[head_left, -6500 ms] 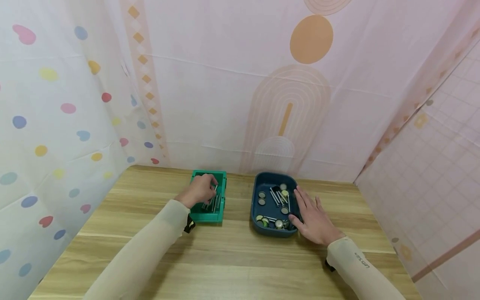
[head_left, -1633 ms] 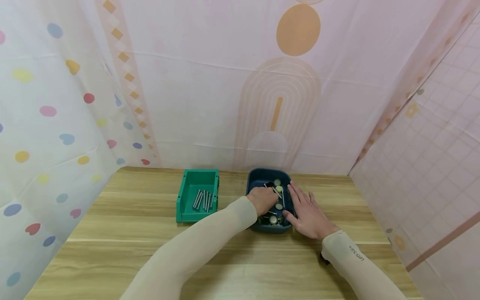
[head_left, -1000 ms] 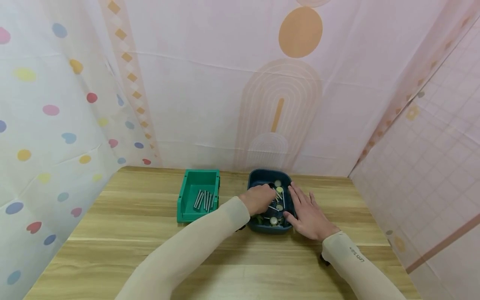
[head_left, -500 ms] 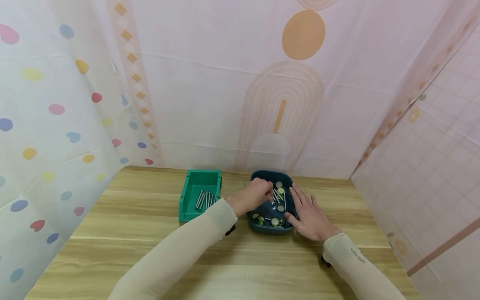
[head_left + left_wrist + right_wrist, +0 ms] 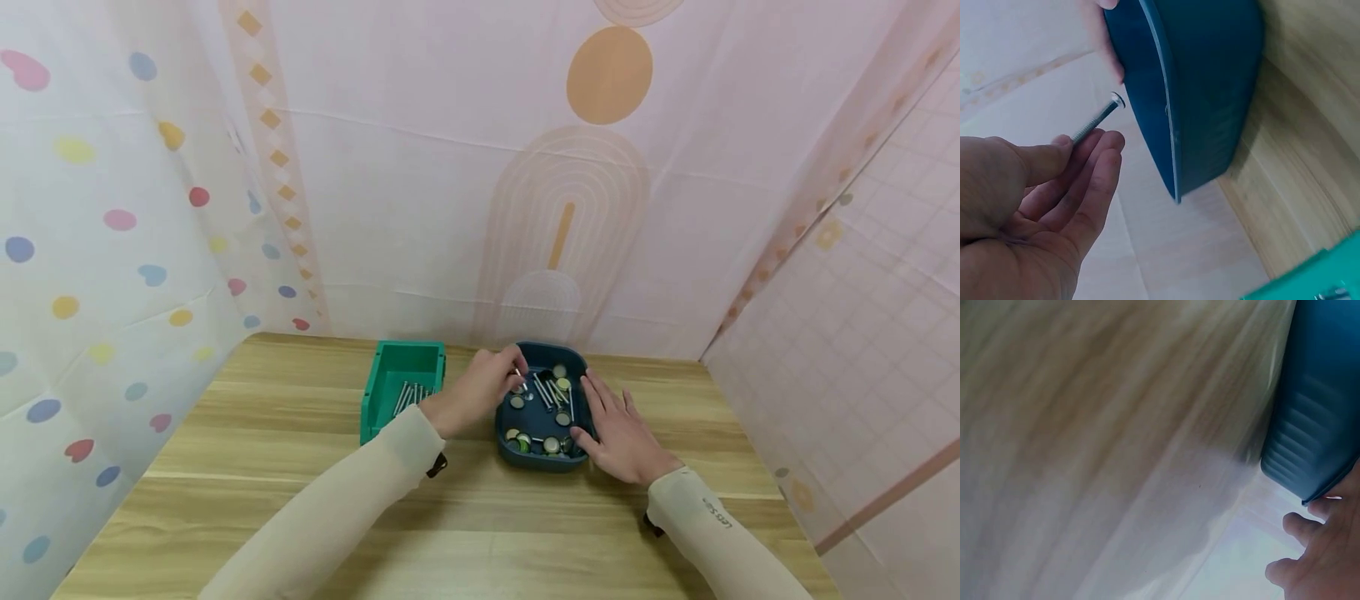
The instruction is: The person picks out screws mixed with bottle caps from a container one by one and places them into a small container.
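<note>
In the head view my left hand (image 5: 476, 390) is above the left rim of the dark blue tray (image 5: 534, 423). Its thumb and fingers pinch a silver bolt (image 5: 1094, 123), whose round head points away from the fingertips. My right hand (image 5: 624, 433) rests on the tray's right rim with fingers extended. Inside the tray lie several bolts (image 5: 545, 392) and bottle caps (image 5: 552, 445). To the left stands a green bin (image 5: 411, 344) holding several more bolts (image 5: 406, 397), partly hidden by my left forearm.
Both containers stand near the back of a wooden table (image 5: 487, 517), with a narrow gap between them. A patterned cloth (image 5: 420, 208) hangs right behind the table's back edge. More cloth closes off the left and right sides.
Earlier my left hand was over the green bin, then reached into the blue tray. It has now moved up and left out of it with a bolt. My right hand has stayed on the rim.
</note>
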A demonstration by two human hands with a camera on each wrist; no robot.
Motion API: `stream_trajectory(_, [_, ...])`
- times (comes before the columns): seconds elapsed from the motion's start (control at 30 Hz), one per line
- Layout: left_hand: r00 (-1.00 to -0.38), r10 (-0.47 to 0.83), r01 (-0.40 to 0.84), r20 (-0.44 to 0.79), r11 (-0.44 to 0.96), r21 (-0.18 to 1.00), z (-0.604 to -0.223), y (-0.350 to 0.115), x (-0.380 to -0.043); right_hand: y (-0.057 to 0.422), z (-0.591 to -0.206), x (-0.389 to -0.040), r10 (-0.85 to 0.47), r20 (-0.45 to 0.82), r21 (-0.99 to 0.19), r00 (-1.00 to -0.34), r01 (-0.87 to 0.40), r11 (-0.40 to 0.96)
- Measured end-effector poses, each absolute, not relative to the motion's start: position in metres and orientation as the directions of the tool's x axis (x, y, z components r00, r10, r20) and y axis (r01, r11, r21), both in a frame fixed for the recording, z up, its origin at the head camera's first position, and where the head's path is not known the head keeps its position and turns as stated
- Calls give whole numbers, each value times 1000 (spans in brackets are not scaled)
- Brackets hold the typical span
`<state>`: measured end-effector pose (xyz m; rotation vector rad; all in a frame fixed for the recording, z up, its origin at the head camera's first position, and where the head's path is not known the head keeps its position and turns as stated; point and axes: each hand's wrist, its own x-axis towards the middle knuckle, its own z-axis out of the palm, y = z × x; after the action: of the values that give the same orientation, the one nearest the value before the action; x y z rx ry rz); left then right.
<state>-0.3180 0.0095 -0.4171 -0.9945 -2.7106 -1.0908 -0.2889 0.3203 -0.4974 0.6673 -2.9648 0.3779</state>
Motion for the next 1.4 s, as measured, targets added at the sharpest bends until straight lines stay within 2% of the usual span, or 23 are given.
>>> stream_trajectory(0.23, [-828,440,558,349,577,596,-423,-17,-317,321,-498,-289,-413,135,-207,-900,-434,877])
stream_trajectory(0.47, [-833,381,553,401,556,621,-428,-49,-318,321,-498,-289,-415,132,-210,-900,-435,876])
stream_trajectory(1.03, [-883,207,457,421,580,674,-432,-107,-318,320,-496,-290,-408,123,-216,-905,-426,879])
stream_trajectory(1.4, [-900,220,407,375,732,546,-437,-128,-325,318,-494,-287,-421,135,-221,-897,-441,870])
